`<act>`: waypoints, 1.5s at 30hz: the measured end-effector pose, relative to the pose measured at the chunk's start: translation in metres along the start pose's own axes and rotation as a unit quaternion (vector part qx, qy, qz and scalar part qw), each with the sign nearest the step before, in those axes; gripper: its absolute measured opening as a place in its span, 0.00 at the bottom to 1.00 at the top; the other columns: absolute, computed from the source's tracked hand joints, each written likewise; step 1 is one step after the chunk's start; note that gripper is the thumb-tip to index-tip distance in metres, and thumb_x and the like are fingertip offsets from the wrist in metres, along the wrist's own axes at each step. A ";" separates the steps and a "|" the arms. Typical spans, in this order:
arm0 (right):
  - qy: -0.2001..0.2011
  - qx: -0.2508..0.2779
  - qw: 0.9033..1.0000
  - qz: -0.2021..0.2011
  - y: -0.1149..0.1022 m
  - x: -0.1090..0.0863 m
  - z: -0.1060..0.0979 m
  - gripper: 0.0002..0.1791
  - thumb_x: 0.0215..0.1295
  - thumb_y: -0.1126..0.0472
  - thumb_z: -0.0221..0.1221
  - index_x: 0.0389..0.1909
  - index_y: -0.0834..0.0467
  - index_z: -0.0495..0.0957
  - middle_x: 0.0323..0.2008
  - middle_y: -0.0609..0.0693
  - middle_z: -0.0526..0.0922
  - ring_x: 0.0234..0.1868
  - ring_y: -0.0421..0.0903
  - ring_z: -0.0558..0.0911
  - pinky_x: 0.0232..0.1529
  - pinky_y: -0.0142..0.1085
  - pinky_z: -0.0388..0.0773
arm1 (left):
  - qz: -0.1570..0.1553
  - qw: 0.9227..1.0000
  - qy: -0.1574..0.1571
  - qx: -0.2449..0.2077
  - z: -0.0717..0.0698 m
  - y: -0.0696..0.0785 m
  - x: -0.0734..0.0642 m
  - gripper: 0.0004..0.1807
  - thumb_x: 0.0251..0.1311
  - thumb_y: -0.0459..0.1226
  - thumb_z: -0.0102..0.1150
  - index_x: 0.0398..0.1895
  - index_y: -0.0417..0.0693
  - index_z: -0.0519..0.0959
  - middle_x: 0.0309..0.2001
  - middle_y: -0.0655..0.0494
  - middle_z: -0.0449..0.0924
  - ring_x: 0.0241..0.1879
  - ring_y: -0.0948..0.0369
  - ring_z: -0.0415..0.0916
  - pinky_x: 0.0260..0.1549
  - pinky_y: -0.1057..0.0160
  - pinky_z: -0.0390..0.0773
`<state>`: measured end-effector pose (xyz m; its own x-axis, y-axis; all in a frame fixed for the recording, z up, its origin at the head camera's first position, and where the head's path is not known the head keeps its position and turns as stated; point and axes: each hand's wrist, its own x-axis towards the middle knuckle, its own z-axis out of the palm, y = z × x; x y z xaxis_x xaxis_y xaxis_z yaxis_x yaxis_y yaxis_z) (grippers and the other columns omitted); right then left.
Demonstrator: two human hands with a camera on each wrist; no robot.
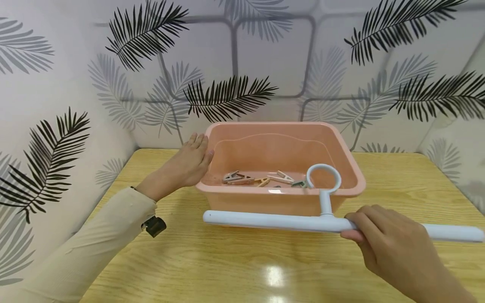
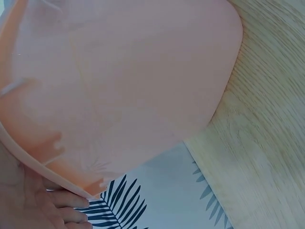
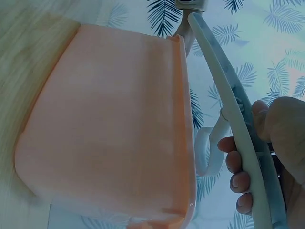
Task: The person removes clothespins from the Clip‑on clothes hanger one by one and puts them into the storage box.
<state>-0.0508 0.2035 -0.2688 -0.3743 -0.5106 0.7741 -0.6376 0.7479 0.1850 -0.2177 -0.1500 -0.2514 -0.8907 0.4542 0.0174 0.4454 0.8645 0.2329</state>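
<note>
In the head view a pink plastic basin stands on the wooden table, with several small clothes pegs lying on its floor. My left hand rests against the basin's left rim, its fingers stretched along the outer side. My right hand grips the long bar of a pale blue-white plastic hanger, held level in front of the basin. The hanger's round hook points up and overlaps the basin's front right rim in this view. From the right wrist, fingers show curled round the bar, with the thumb on the opposite side.
The wooden table extends to both sides of the basin and in front of it. Behind it rises a pale wall with a leaf pattern. A small black device sits at the left wrist.
</note>
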 end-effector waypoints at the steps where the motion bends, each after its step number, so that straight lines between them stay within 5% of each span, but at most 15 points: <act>1: 0.001 0.003 1.000 -0.006 -0.002 -0.001 0.000 0.29 0.76 0.44 0.40 0.26 0.61 0.74 0.23 0.47 0.73 0.19 0.43 0.71 0.18 0.35 0.70 | -0.001 1.000 0.000 0.000 0.000 0.000 0.000 0.31 0.77 0.41 0.26 0.71 0.24 0.43 0.72 0.28 0.40 0.73 0.38 0.32 0.70 0.45 0.40; 11: 0.034 0.041 0.998 -0.033 -0.011 -0.007 0.001 0.27 0.77 0.48 0.42 0.25 0.63 0.75 0.21 0.45 0.71 0.19 0.40 0.68 0.19 0.31 0.67 | -0.002 1.000 0.001 -0.002 -0.001 0.000 -0.001 0.32 0.77 0.42 0.26 0.71 0.23 0.44 0.72 0.28 0.41 0.73 0.38 0.32 0.70 0.45 0.40; 20: 0.069 0.091 0.993 -0.037 -0.018 -0.013 0.005 0.25 0.75 0.49 0.47 0.28 0.64 0.80 0.25 0.46 0.80 0.25 0.44 0.77 0.29 0.31 0.73 | -0.004 1.000 0.014 -0.007 0.002 0.002 -0.003 0.32 0.76 0.42 0.26 0.70 0.23 0.45 0.72 0.28 0.42 0.73 0.38 0.33 0.70 0.46 0.40; 26: 0.067 0.136 0.988 -0.036 -0.024 -0.021 0.004 0.23 0.74 0.51 0.49 0.28 0.64 0.81 0.26 0.47 0.81 0.26 0.42 0.78 0.29 0.23 0.74 | -0.008 1.000 0.010 -0.012 0.003 0.003 -0.005 0.32 0.77 0.43 0.26 0.71 0.23 0.44 0.72 0.29 0.41 0.73 0.38 0.33 0.70 0.46 0.39; 45: 0.077 0.200 0.976 -0.047 -0.036 -0.035 0.012 0.20 0.73 0.54 0.50 0.30 0.66 0.79 0.26 0.48 0.79 0.25 0.39 0.77 0.25 0.22 0.71 | -0.023 1.000 0.003 0.000 0.002 0.007 -0.005 0.34 0.76 0.45 0.26 0.70 0.22 0.44 0.72 0.28 0.41 0.73 0.37 0.33 0.70 0.47 0.39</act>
<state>-0.0234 0.1895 -0.3101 -0.2147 -0.4766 0.8525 -0.8879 0.4588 0.0329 -0.2099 -0.1462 -0.2519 -0.9104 0.4136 0.0125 0.4049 0.8842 0.2330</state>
